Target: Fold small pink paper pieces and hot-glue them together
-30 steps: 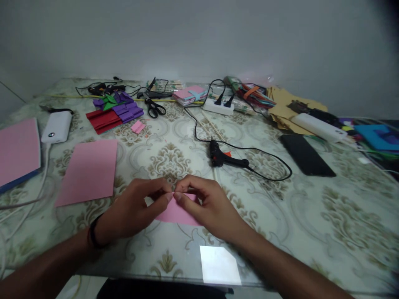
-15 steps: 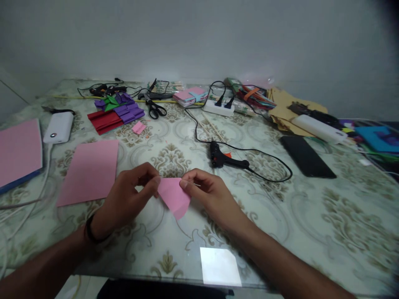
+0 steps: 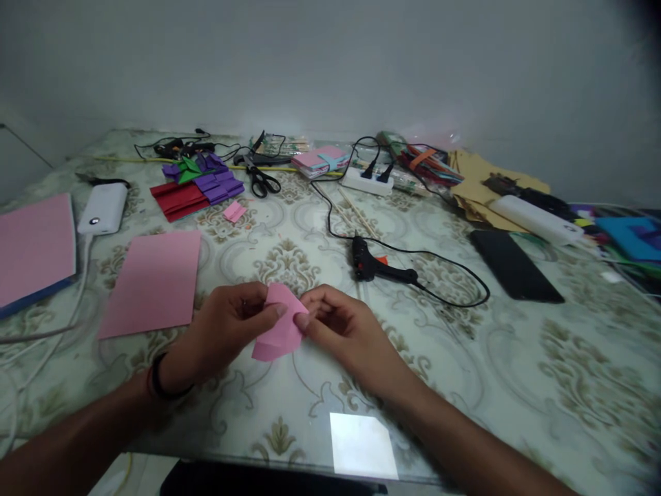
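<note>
A small folded piece of pink paper (image 3: 281, 334) is held above the patterned tabletop, with a crease across its lower part. My left hand (image 3: 227, 327) pinches it from the left, thumb on its near face and fingers behind. On the other side my right hand (image 3: 348, 331) grips its right edge between thumb and fingers. To the left of my left hand lies a larger pink sheet (image 3: 155, 286). Beyond my right hand rests a black hot glue gun (image 3: 382, 265), its cord looping to the right.
Scissors (image 3: 261, 179), folded red paper (image 3: 178, 200), purple paper strips (image 3: 222, 184) and a pink scrap (image 3: 234, 211) lie toward the back. A power strip (image 3: 368, 180) stands near the wall. At right is a black phone (image 3: 516, 265); at left, a white power bank (image 3: 103, 208).
The small pink paper has turned between my hands. My left thumb has shifted right onto its middle, and the hands are closer together. The view has shifted slightly.
</note>
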A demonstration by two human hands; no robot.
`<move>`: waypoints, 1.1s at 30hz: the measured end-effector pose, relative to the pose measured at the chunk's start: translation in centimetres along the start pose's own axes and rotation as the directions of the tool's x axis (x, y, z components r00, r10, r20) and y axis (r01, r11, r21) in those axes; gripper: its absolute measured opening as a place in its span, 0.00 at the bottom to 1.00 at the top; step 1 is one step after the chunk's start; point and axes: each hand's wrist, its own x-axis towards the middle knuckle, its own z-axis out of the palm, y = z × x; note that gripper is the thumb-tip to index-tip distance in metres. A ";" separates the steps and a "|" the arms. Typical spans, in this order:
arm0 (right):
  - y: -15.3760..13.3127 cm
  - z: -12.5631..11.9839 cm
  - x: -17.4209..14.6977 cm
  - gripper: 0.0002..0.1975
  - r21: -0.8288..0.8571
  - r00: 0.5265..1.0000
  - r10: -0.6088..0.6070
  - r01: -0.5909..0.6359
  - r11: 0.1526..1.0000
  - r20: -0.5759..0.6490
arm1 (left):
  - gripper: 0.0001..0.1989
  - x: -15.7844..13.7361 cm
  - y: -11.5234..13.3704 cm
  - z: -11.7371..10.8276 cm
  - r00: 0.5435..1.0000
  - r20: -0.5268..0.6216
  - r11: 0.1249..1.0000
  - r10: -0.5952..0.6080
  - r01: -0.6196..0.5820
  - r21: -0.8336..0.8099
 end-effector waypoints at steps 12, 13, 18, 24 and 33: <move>-0.1 -0.1 0.0 0.14 -0.076 0.994 -0.049 0.042 0.996 -0.093 | 0.15 0.0 -0.5 0.1 1.000 0.016 1.000 0.004 -0.005 0.022; -0.1 -0.1 0.0 0.14 -0.060 0.995 -0.044 0.038 0.997 -0.089 | 0.15 0.0 -0.5 0.1 1.000 0.014 1.000 0.008 -0.008 0.027; 0.2 -0.4 0.0 0.14 0.035 0.989 -0.023 0.029 0.999 -0.147 | 0.17 0.1 -0.4 0.1 0.996 0.094 0.999 0.000 -0.004 0.049; 0.1 -0.6 0.1 0.16 0.050 0.991 -0.013 0.020 0.999 -0.133 | 0.17 0.1 -0.3 0.1 0.999 -0.030 0.999 0.026 -0.025 0.023; 0.2 -0.3 -0.1 0.17 0.089 0.996 0.008 0.000 0.996 -0.090 | 0.12 -0.1 0.3 -0.1 0.978 -0.209 0.998 0.011 -0.024 -0.060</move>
